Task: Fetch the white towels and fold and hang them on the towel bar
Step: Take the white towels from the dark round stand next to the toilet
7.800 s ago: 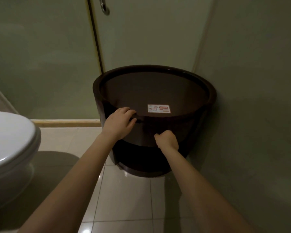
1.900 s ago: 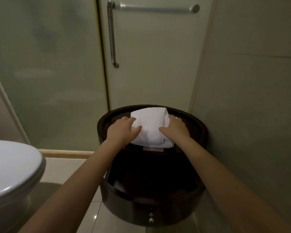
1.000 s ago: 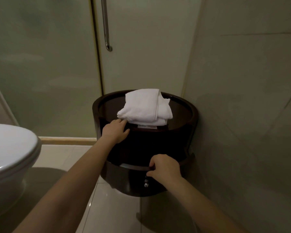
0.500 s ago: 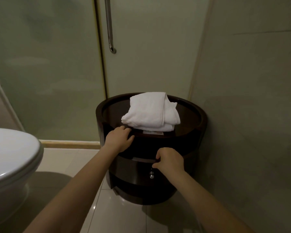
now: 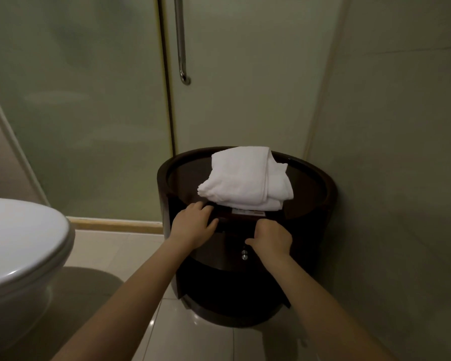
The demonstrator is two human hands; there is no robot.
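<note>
Arms outstretched — left hand (image 5: pixel 195 226) flat on cabinet (image 5: pixel 323 199) rim, right hand (image 5: pixel 270 239) curled, perhaps round the drawer (image 5: pixel 219 252) edge.

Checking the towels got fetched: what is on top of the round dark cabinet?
Folded white towels lie on the cabinet top, covering part of a small label near its front edge. The towel count cannot be told.

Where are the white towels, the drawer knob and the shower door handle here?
white towels (image 5: pixel 245 178): head view, middle of the top fold.
drawer knob (image 5: pixel 244 256): head view, its lower shiny bead.
door handle (image 5: pixel 180 48): head view, its straight metal shaft.
</note>
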